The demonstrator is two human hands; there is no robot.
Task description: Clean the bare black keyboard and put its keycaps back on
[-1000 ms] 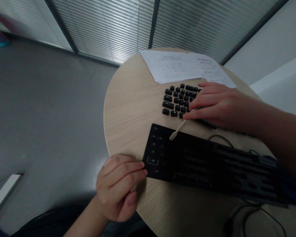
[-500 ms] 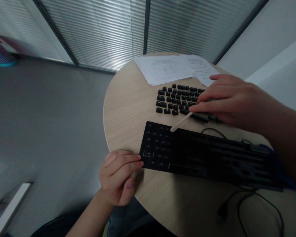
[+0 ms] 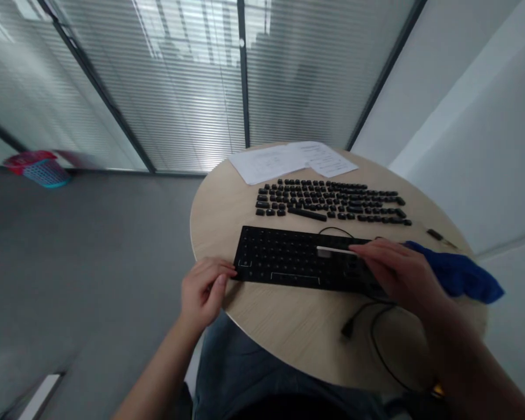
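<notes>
A black keyboard (image 3: 284, 256) with its keycaps off lies across the round table, bare switches showing. My left hand (image 3: 205, 289) is closed at its left end, the fingertips and thumb holding the near left corner. Over the right half, my right hand (image 3: 396, 268) grips a white toothbrush (image 3: 332, 250) by its handle. The brush head points left, bristles down, just above or on the keyboard; contact is hard to tell. Behind the keyboard, the loose black keycaps (image 3: 306, 195) stand in rows, with a long space bar (image 3: 307, 214) in front.
Printed sheets (image 3: 284, 160) lie at the table's back. To the right are a blue cloth (image 3: 459, 274) and a small black-handled tool (image 3: 440, 236). A black cable (image 3: 376, 335) with a plug runs near the front edge. A basket (image 3: 46, 170) stands on the floor at left.
My right hand has moved from beside the keycaps to over the keyboard's right half, taking the toothbrush along. My left hand stays at the left end. The view has tilted up.
</notes>
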